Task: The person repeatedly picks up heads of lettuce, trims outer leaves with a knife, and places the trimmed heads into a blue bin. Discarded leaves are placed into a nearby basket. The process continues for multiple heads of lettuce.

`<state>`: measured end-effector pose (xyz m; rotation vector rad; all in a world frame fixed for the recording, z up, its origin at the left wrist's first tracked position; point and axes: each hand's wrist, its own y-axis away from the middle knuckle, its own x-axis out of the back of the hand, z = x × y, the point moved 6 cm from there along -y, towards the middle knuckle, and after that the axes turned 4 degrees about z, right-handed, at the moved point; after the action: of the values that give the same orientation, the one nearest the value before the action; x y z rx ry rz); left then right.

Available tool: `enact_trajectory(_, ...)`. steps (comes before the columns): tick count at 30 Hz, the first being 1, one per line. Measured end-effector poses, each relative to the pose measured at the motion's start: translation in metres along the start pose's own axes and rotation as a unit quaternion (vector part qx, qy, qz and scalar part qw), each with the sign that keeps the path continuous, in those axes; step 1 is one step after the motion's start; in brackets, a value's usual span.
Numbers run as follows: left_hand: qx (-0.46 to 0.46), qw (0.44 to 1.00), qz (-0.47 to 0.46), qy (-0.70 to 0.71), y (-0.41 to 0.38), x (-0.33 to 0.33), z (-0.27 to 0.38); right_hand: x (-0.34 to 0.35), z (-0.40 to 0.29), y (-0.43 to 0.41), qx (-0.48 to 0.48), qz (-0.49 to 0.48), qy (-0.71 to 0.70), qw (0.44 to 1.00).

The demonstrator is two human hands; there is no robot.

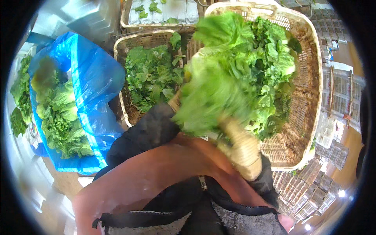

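Note:
A blurred bunch of leafy lettuce (pixel 214 94) is in front of me, at the near left side of a large, dirty cream plastic crate (pixel 315 88) that holds more lettuce heads (pixel 273 58). My right hand (pixel 242 144), in a tan glove, is closed around the bunch's lower part. My left hand (pixel 176 101), in a similar glove, reaches to the bunch's left side; the leaves cover most of it, so its grip cannot be made out. Left of it stands a smaller crate (pixel 116 53) with loose green leaves (pixel 152 76).
A blue plastic bag (pixel 97 79) with lettuce heads (pixel 66 105) stands open at the left, with more greens (pixel 23 91) beyond it. At the top, a crate (pixel 124 20) holds silvery packs (pixel 170 11). Stacked crates (pixel 311 182) fill the right background.

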<state>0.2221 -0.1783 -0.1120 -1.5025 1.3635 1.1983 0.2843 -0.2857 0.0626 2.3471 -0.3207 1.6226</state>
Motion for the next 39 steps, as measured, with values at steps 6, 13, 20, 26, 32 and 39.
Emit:
enact_trajectory(6, -0.098, 0.818, 0.124, -0.553, 0.089, -0.030, 0.083, -0.001, -0.004, -0.016, -0.033, 0.082, 0.011, 0.996)
enact_trajectory(13, -0.072, 0.702, 0.125, -0.697, 0.198, -0.062, 0.034, -0.049, -0.101, -0.029, 0.267, -0.008, 0.093, 0.959)
enact_trajectory(20, -0.098, 0.833, 0.205, -0.505, 0.241, -0.038, 0.025, -0.121, -0.070, -0.057, 0.123, -0.130, 0.114, 0.977)
enact_trajectory(26, -0.195, 0.696, 0.190, -0.665, 0.249, -0.034, 0.057, -0.109, -0.067, -0.055, -0.095, -0.114, -0.446, 0.883)
enact_trajectory(32, -0.021, 0.739, 0.286, -0.609, 0.239, -0.002, 0.086, -0.088, -0.142, -0.073, 0.099, -0.163, -0.115, 0.975)
enact_trajectory(39, -0.060, 0.940, 0.241, -0.234, 0.222, 0.020, 0.083, -0.074, -0.055, -0.114, 0.061, -0.066, -0.145, 0.985)
